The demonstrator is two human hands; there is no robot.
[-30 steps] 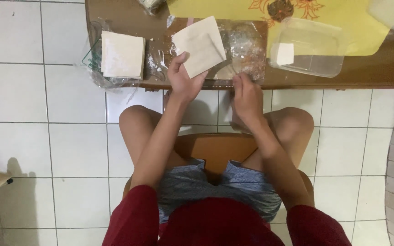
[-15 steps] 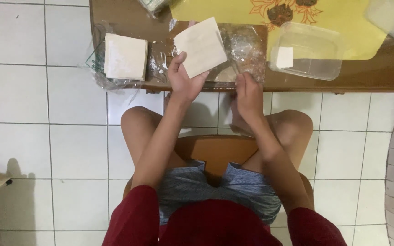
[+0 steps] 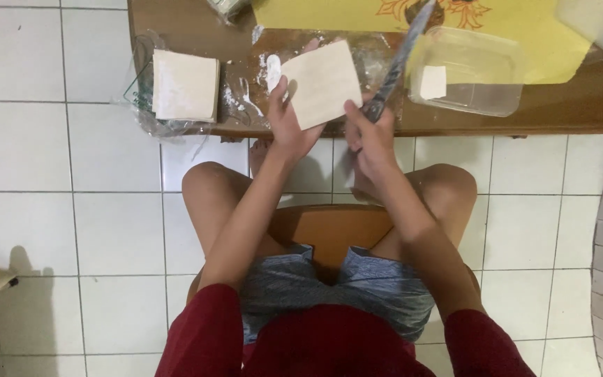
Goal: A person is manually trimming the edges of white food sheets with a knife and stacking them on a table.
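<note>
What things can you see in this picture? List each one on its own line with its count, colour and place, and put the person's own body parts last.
square sheet: one, pale cream, held up over the table edge by the left hand
knife: one, grey blade, gripped in the right hand, pointing away from the person
stack of sheets: one, pale cream, on clear plastic at the table's left end
clear tub: one, see-through, on the table to the right, a small white square inside
yellow mat: one, yellow with an orange print, far side of the table
table: one, brown wood, top of view
stool: one, orange-brown, under the person
floor tiles: many, white
left hand: one
right hand: one
</note>
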